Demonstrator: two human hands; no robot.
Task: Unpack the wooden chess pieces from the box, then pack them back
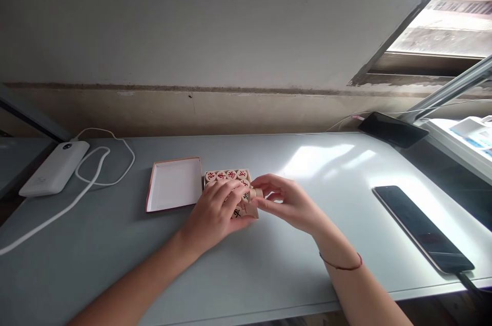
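A small square box (254, 213) filled with round wooden Chinese chess pieces lies on the desk. Red characters mark the pieces in the far row (231, 175); a piece with a black character (237, 212) shows near the front corner. My left hand (219, 205) curls over the box, fingers across the pieces and thumb along the near edge, covering much of the contents. At the box's right side, my right hand (288, 203) pinches a Chinese chess piece (257, 194) between thumb and fingers, turned on its edge. The box lid (176, 186) lies inside up, left of the box.
A white power bank (56, 168) with a looped white cable (92, 181) is at the left. To the right lies a phone (423, 228) with a black cable. Another dark device (392, 129) sits by the back right corner. A wall rises behind the grey desk (292, 274).
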